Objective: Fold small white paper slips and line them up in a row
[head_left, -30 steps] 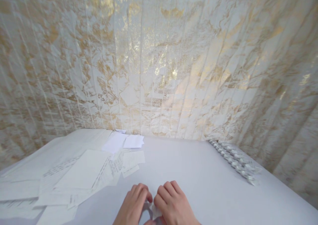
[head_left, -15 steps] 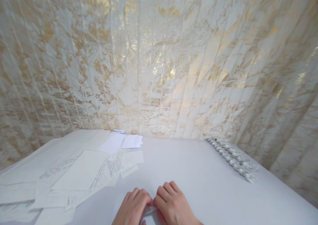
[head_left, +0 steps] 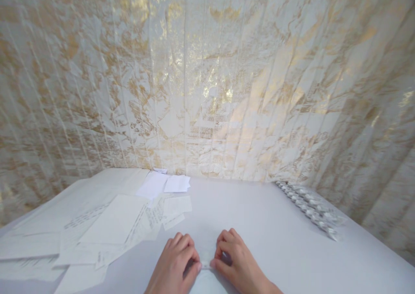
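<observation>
- The left hand [head_left: 177,261], at the bottom of the frame just left of centre, has its fingers curled and the thumb brought in to the forefinger in a pinch on one end of a thin whitish piece [head_left: 206,266].
- The right hand [head_left: 236,259], bottom of the frame right of centre, mirrors it: fingers bent, thumb and forefinger nearly meeting at the other end of that piece, with a gap showing inside the curl. Whether its tips are pressed tight or only resting there, I cannot tell.
- The whitish piece lies at bottom centre, between the two sets of fingertips and touching both. A pale area runs below it to the bottom edge, between the wrists; whether it is part of the same piece is too faint to tell.
- To handle it well, I would keep both pinches level and close to the ends, drawing evenly so that the thin material neither creases nor tears, and press lightly against the table [head_left: 259,225] for steadiness.
- Loose papers [head_left: 113,218] spread over the lower left, apart from the left hand; silvery strips [head_left: 306,207] lie at the right, well apart from the right hand.
</observation>
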`<state>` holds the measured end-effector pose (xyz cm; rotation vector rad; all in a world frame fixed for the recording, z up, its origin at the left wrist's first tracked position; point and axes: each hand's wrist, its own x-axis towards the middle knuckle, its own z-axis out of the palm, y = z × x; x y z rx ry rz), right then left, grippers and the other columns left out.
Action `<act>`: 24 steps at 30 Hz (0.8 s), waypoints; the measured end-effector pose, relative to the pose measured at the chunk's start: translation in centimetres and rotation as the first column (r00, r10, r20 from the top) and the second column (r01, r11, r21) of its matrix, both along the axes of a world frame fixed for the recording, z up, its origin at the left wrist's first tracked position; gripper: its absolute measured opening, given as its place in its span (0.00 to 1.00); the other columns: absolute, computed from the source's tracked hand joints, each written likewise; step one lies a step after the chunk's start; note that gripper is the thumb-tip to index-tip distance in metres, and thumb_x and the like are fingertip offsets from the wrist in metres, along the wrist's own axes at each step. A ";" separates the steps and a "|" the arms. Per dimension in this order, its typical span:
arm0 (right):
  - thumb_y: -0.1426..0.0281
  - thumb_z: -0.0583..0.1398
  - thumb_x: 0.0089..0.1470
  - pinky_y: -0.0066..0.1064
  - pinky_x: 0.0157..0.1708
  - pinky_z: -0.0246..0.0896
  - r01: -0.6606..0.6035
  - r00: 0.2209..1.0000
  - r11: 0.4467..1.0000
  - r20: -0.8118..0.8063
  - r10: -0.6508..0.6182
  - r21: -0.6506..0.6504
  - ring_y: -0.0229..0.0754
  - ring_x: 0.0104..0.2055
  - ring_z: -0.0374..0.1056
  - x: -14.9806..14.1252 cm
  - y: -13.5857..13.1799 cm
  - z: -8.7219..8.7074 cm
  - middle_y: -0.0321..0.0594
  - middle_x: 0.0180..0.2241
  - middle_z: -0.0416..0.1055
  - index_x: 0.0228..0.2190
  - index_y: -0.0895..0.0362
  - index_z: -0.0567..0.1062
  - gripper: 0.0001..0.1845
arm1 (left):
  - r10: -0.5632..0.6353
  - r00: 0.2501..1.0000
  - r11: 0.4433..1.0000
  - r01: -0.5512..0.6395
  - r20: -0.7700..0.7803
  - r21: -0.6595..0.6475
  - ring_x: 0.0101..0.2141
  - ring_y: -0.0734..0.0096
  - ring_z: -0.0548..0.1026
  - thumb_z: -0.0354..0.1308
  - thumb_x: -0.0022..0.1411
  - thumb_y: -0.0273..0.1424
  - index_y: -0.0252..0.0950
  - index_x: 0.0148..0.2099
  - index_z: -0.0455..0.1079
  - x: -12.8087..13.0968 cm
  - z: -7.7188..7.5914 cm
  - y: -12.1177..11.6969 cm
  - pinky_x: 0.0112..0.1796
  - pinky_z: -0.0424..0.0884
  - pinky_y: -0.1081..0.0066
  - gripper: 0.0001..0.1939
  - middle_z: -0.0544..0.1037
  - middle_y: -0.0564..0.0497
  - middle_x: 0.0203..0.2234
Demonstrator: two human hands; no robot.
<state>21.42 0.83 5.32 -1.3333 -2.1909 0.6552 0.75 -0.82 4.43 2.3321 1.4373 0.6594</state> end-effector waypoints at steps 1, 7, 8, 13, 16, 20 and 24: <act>0.78 0.69 0.48 0.32 0.46 0.58 0.019 1.000 1.000 0.005 -0.019 -0.012 0.43 0.42 0.65 -0.1 0.0 0.1 0.37 0.35 0.73 0.24 0.57 0.77 0.07 | 0.010 1.000 1.000 -0.010 0.010 0.002 0.41 0.59 0.70 0.57 0.59 0.23 0.37 0.32 0.69 0.1 -0.2 0.0 0.41 0.62 0.62 0.05 0.74 0.51 0.35; 0.79 0.66 0.49 0.33 0.45 0.57 0.048 0.997 0.999 0.064 -0.049 0.021 0.43 0.42 0.65 -0.6 0.1 0.0 0.36 0.34 0.72 0.24 0.57 0.76 0.08 | 0.040 0.999 0.999 -0.041 0.025 0.011 0.40 0.59 0.69 0.55 0.61 0.24 0.37 0.32 0.68 0.3 -0.4 0.0 0.41 0.62 0.61 0.05 0.72 0.51 0.36; 0.80 0.66 0.49 0.33 0.45 0.57 0.047 0.996 0.998 0.071 -0.049 0.034 0.43 0.41 0.65 -0.7 0.2 -0.1 0.36 0.34 0.72 0.24 0.57 0.76 0.08 | 0.042 0.999 0.999 -0.043 0.021 0.009 0.40 0.59 0.69 0.55 0.60 0.24 0.37 0.32 0.67 0.3 -0.4 -0.1 0.41 0.62 0.61 0.05 0.72 0.51 0.36; 0.81 0.66 0.48 0.34 0.45 0.57 0.030 0.996 0.996 0.080 -0.038 0.089 0.44 0.42 0.65 -0.7 0.1 -0.4 0.36 0.34 0.71 0.24 0.57 0.74 0.09 | 0.076 0.997 0.997 -0.076 0.003 0.018 0.40 0.60 0.68 0.55 0.59 0.24 0.38 0.31 0.65 0.4 -0.1 -0.1 0.41 0.62 0.61 0.06 0.71 0.51 0.35; 0.80 0.66 0.48 0.35 0.45 0.57 0.002 0.995 0.995 0.098 -0.011 0.098 0.44 0.42 0.65 -0.5 0.0 -0.4 0.36 0.34 0.71 0.26 0.57 0.73 0.09 | 0.079 0.997 0.997 -0.078 -0.014 0.017 0.39 0.60 0.69 0.55 0.60 0.24 0.38 0.31 0.65 0.6 0.1 -0.1 0.40 0.62 0.62 0.06 0.72 0.51 0.35; 0.83 0.64 0.49 0.34 0.45 0.57 -0.109 0.988 0.984 0.121 0.092 0.141 0.44 0.42 0.64 -0.3 0.0 -0.2 0.37 0.37 0.70 0.32 0.56 0.73 0.11 | 0.092 0.995 0.996 -0.092 -0.039 -0.007 0.40 0.60 0.69 0.55 0.60 0.24 0.38 0.30 0.65 0.7 0.4 -0.1 0.41 0.61 0.62 0.06 0.72 0.51 0.35; 0.83 0.60 0.54 0.33 0.43 0.54 -0.315 0.939 0.908 0.229 0.256 0.277 0.42 0.41 0.64 -0.3 0.2 -0.7 0.35 0.38 0.72 0.40 0.52 0.74 0.16 | 0.112 0.993 0.993 -0.113 -0.036 -0.029 0.40 0.60 0.69 0.54 0.60 0.23 0.38 0.32 0.65 0.7 0.4 -0.1 0.41 0.61 0.62 0.05 0.72 0.52 0.35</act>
